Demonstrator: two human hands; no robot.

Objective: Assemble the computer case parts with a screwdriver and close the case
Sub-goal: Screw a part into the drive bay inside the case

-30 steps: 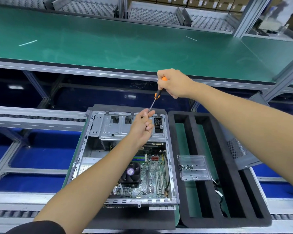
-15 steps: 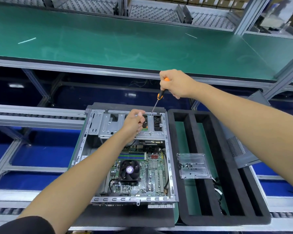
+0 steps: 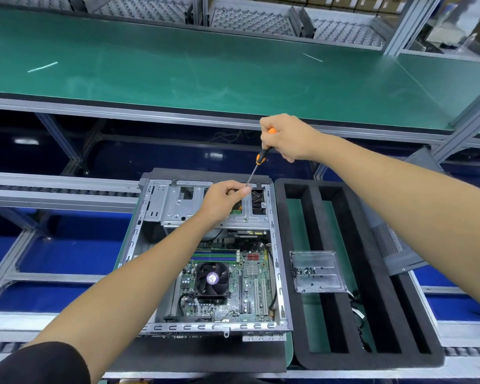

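Drive cage point(image 3: 205, 209) blocks the case's point(image 3: 280, 273) far end; motherboard point(image 3: 233, 281) bay stands open from above; foam tray point(image 3: 372, 273) flanks right.

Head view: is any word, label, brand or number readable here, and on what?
None can be read.
Round purple sticker on the black CPU fan: print too blurred.
Green motherboard: markings too small.
Clear plastic screw tray: embossed marks on its front edge unreadable.
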